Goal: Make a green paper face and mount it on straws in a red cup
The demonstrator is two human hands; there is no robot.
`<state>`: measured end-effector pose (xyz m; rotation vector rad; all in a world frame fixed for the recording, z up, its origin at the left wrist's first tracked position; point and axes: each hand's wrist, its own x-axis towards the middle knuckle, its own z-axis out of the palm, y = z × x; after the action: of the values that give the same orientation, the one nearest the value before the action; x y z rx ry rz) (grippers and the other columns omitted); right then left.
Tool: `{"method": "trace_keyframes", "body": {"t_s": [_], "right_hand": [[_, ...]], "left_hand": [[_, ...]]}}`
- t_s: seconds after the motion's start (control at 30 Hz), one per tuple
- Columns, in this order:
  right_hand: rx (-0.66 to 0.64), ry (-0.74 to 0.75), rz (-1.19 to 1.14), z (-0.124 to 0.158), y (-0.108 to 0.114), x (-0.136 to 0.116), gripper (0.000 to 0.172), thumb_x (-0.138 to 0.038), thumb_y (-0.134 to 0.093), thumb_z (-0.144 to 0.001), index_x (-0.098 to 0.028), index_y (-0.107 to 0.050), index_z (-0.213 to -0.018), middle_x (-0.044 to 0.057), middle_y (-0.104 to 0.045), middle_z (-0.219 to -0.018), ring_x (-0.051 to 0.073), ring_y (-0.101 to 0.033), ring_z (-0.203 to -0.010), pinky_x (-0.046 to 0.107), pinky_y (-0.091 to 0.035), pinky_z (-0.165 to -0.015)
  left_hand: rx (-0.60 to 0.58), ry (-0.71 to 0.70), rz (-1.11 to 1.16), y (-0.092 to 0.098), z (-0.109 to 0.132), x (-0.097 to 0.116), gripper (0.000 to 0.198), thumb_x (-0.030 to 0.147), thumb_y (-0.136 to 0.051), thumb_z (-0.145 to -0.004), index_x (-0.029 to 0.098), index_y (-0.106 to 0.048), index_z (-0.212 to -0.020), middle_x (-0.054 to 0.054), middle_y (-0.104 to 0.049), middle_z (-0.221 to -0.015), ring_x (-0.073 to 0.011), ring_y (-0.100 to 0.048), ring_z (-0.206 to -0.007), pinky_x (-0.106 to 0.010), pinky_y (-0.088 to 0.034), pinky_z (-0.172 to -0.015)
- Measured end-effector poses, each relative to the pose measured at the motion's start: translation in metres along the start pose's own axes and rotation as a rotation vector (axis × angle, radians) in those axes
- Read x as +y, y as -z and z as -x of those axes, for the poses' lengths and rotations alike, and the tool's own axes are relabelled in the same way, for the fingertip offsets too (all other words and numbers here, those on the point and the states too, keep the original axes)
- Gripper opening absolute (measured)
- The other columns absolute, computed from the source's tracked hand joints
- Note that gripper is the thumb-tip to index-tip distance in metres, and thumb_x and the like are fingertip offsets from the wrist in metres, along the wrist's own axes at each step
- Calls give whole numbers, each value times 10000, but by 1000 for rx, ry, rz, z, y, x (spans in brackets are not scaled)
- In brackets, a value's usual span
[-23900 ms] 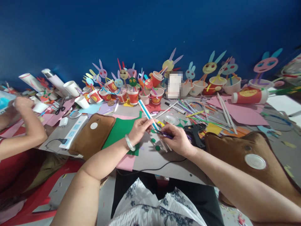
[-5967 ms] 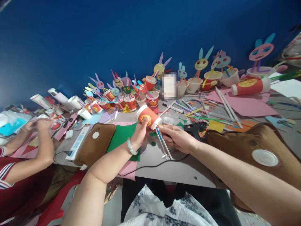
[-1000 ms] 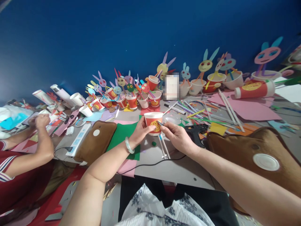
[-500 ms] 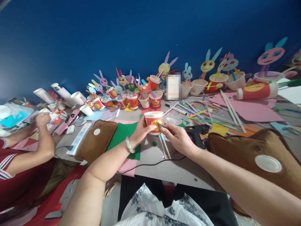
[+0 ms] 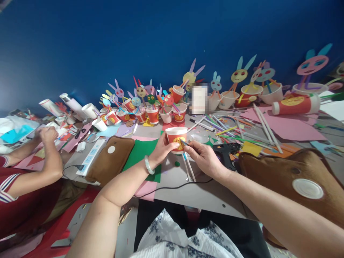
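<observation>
A red and white paper cup point(image 5: 176, 135) with a yellow print stands upright in my left hand point(image 5: 163, 149). The fingers wrap round its left side, and the thumb presses on the front near the print. My right hand point(image 5: 203, 157) is closed in a pinch on a slim dark pointed tool point(image 5: 184, 143), whose exact kind I cannot make out. Its tip meets the yellow print on the cup's front. Under the cup lie white sticks point(image 5: 189, 168) and a small green paper disc point(image 5: 177, 163). A sheet of green paper point(image 5: 142, 156) lies beside my left wrist.
A black glue gun point(image 5: 227, 154) lies right of my right hand. Brown plush pads point(image 5: 110, 161) flank me. Paper cups with rabbit figures point(image 5: 153, 115) line the blue wall. Felt pens and sticks point(image 5: 225, 130) litter the table. At left, a co-worker's hands point(image 5: 48, 134) are close together.
The view has shifted very slightly. My hands, the cup and the dark tool stay in nearly the same places.
</observation>
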<state>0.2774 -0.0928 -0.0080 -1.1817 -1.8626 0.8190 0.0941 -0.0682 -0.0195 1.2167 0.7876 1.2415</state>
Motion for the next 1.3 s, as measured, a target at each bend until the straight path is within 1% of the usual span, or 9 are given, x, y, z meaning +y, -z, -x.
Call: {"method": "trace_keyframes", "body": {"t_s": [0.17,0.33,0.57,0.73,0.97,1.07,1.23,1.3], "right_hand": [[4,3,-5,0,0,0,456,-584,-458,-933,-190,-582,-740,-22,-483,-581,117,-414,-569,238,-338,-544],[7,-15,-23,0,1,-1,421,-546,-467,-932,-191,-580,-735,-26,-471,-573,120,-417,-570,242,-349,-557],[40,-11,-48,1,1,-3,410,-539,-470,-929,-194,-578,-737,-24,-473,-556,123,-430,-567,239,-351,-538],[42,-21,-47,1,2,-5,399,-527,-470,-928,-196,-596,-744,-23,-474,-544,124,-428,-555,241,-350,-524],[45,-21,-38,1,2,-4,401,-539,-478,-925,-201,-596,-745,-23,-481,-543,131,-446,-570,241,-356,-524],[43,-22,-29,1,2,-4,406,-538,-474,-926,-199,-572,-724,-23,-482,-555,127,-436,-573,243,-360,-538],[42,-27,-17,1,3,-4,402,-526,-472,-928,-193,-568,-723,-26,-478,-574,117,-404,-562,243,-359,-545],[40,-23,-16,1,3,-4,405,-530,-471,-929,-192,-580,-735,-27,-481,-571,118,-407,-561,242,-360,-544]], "left_hand": [[-11,-12,-35,2,1,-4,449,329,-767,-720,183,-559,-1091,-56,-645,-1073,-194,-612,-976,-347,-484,-888],[-12,-18,-80,0,1,-3,490,367,-791,-711,185,-546,-1095,-71,-641,-1106,-220,-609,-1024,-374,-491,-906],[-27,-37,-92,1,1,-7,513,394,-817,-712,177,-541,-1085,-71,-638,-1082,-208,-609,-995,-356,-498,-872],[-41,-34,-91,2,1,-7,547,424,-832,-697,183,-535,-1088,-71,-639,-1089,-212,-613,-1010,-375,-495,-906],[-33,-37,-100,1,1,-6,568,449,-837,-687,198,-529,-1093,-70,-641,-1092,-222,-616,-1013,-378,-513,-882],[-38,-76,-121,1,1,-4,574,466,-825,-700,205,-516,-1108,-73,-635,-1106,-232,-615,-1031,-386,-507,-897],[-53,-200,-169,-2,3,5,713,453,-812,-723,248,-427,-1287,-100,-546,-1304,-251,-561,-1179,-398,-465,-1000],[-60,-217,-202,-3,5,7,706,455,-796,-741,247,-413,-1296,-103,-539,-1294,-247,-571,-1158,-389,-470,-988]]}}
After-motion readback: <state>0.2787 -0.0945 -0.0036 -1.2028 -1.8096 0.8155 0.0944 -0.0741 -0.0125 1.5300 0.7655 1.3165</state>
